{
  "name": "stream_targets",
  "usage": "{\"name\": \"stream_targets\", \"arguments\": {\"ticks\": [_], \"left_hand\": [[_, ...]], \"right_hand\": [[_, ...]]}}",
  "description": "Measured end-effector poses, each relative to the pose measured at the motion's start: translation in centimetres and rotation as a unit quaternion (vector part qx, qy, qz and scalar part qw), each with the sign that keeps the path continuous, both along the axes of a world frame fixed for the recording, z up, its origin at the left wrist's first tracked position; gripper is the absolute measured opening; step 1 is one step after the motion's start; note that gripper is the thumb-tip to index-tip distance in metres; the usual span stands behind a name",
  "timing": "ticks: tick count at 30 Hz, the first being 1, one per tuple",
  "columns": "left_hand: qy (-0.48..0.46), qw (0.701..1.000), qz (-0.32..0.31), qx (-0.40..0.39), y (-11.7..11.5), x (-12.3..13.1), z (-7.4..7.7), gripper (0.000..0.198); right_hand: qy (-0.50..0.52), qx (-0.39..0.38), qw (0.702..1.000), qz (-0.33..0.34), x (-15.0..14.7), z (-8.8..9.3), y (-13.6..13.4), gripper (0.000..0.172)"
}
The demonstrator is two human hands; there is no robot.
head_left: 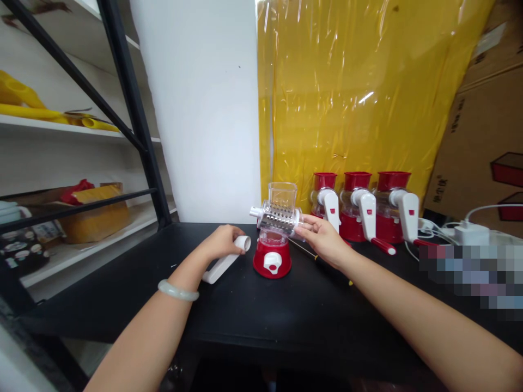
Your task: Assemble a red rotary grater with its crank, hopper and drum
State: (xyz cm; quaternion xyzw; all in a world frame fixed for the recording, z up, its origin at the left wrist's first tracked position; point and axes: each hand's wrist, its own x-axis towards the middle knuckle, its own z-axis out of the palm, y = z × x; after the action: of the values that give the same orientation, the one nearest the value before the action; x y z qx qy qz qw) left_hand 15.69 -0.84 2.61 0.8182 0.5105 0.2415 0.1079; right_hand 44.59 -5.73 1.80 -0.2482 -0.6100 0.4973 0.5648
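Observation:
A rotary grater point(272, 265) with a red base and clear top stands upright on the black table. Through its clear housing shows a metal grating drum point(278, 218), its white shaft sticking out to the left. My right hand point(321, 237) grips the right end of the housing with thumb and fingers. To the left of the base, my left hand point(224, 241) is closed around a white crank handle point(223, 268), whose round socket faces the grater. The handle and the shaft are apart.
Several assembled red and white graters point(359, 223) stand in a row at the back right. Behind my right hand lies a thin screwdriver point(304, 250). A white power adapter point(472, 234) with cables sits at the right. A black-framed shelf point(134, 109) rises on the left.

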Motion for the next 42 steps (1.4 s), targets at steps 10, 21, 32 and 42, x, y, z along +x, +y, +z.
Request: {"name": "stream_targets", "arguments": {"ticks": [10,21,32,42], "left_hand": [[-0.257,0.936,0.024,0.240,-1.4,2.8,0.3,0.052],[-0.167,0.874,0.063,0.451,-1.6,4.3,-0.4,0.051],[-0.055,0.845,0.076,0.526,-2.7,4.2,-0.4,0.057],[-0.038,0.848,0.099,0.519,-3.1,3.8,0.0,0.056]], "right_hand": [[-0.021,0.018,0.999,-0.022,-0.4,0.2,-0.5,0.041],[-0.033,0.038,0.998,-0.042,-0.6,0.2,-0.5,0.042],[-0.027,0.028,0.997,-0.060,-0.3,0.2,-0.3,0.038],[-0.004,0.022,0.998,-0.052,-0.5,0.2,-0.5,0.037]]}}
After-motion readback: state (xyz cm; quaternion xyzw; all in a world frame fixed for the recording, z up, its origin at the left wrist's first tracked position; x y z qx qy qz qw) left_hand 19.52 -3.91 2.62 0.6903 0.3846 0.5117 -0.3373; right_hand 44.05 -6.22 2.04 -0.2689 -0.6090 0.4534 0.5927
